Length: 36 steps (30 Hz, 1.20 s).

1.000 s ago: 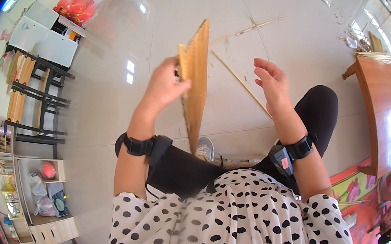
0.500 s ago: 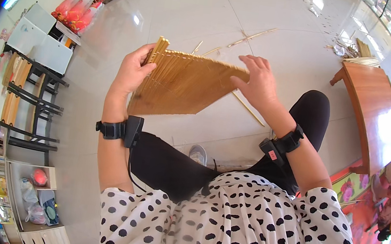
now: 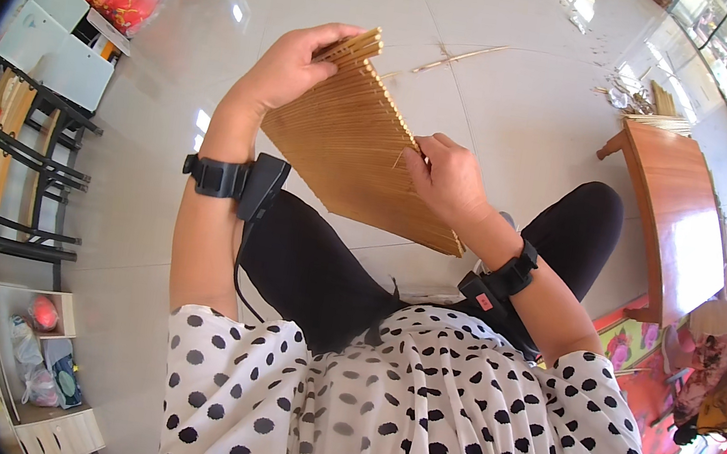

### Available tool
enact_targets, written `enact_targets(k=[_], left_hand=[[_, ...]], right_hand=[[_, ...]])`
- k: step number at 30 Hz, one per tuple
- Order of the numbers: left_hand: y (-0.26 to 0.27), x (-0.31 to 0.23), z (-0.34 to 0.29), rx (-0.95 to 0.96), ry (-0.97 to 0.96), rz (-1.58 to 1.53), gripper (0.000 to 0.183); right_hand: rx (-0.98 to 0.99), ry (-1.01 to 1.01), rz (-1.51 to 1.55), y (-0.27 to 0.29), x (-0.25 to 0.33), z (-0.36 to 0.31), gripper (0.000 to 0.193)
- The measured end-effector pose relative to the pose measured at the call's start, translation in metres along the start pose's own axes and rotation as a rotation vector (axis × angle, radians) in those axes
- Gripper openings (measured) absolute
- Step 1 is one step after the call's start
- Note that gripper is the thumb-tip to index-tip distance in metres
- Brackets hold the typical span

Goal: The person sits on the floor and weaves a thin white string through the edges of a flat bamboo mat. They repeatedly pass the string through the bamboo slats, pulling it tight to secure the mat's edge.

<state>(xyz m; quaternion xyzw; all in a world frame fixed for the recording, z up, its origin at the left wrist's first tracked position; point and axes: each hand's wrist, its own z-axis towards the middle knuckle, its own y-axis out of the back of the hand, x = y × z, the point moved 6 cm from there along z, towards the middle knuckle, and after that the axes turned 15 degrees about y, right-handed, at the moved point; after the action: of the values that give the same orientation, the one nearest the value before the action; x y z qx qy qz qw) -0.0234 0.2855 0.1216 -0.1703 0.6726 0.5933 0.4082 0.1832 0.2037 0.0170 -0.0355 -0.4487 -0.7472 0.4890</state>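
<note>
A mat of thin golden reed sticks (image 3: pixel 351 151), bound side by side, hangs tilted in front of me between my hands. At its upper left corner my left hand (image 3: pixel 299 60) is closed round the edge, where a few stick ends jut past the rest. My right hand (image 3: pixel 447 176) pinches the right-hand edge partway down, thumb on the near face and fingers behind. The mat's lower right corner reaches down near my right wrist. Most of the far face is hidden from me.
Loose sticks (image 3: pixel 462 58) lie on the pale tiled floor beyond the mat. To the right stands a low wooden table (image 3: pixel 681 216), with a bundle of sticks (image 3: pixel 667 104) behind it. Black-framed folding furniture (image 3: pixel 38 163) and a shelf unit (image 3: pixel 63 417) line the left side.
The mat has tilted, its left end rising up and its right end dropping toward me. My right hand, open beside the edge before, has closed on it lower down.
</note>
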Motion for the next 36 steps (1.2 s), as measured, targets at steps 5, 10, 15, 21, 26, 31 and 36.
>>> enact_targets(k=[5,10,15,21,26,31,36], left_hand=[[-0.004,-0.014,0.016,-0.415,-0.252,0.073,0.047],[-0.093,0.04,0.017,-0.479,-0.091,-0.27,0.035],[-0.18,0.046,0.0,-0.265,0.005,-0.471,0.021],[-0.209,0.048,0.001,-0.286,0.05,-0.615,0.012],[-0.217,0.045,0.0,-0.442,-0.04,-0.534,0.011],[-0.233,0.042,0.003,-0.565,-0.087,-0.477,0.007],[-0.236,0.038,0.009,-0.624,-0.117,-0.496,0.002]], right_hand=[[-0.137,0.005,-0.107,0.017,-0.003,0.007,0.023],[-0.153,-0.14,-0.167,0.017,-0.051,-0.01,0.032],[-0.066,-0.246,-0.158,0.011,-0.058,-0.018,0.037],[-0.074,-0.277,-0.176,0.012,-0.067,-0.028,0.036],[-0.066,-0.279,-0.163,0.014,-0.068,-0.032,0.037],[-0.042,-0.294,-0.268,0.012,-0.071,-0.031,0.044],[0.059,-0.379,-0.327,0.011,-0.086,-0.033,0.046]])
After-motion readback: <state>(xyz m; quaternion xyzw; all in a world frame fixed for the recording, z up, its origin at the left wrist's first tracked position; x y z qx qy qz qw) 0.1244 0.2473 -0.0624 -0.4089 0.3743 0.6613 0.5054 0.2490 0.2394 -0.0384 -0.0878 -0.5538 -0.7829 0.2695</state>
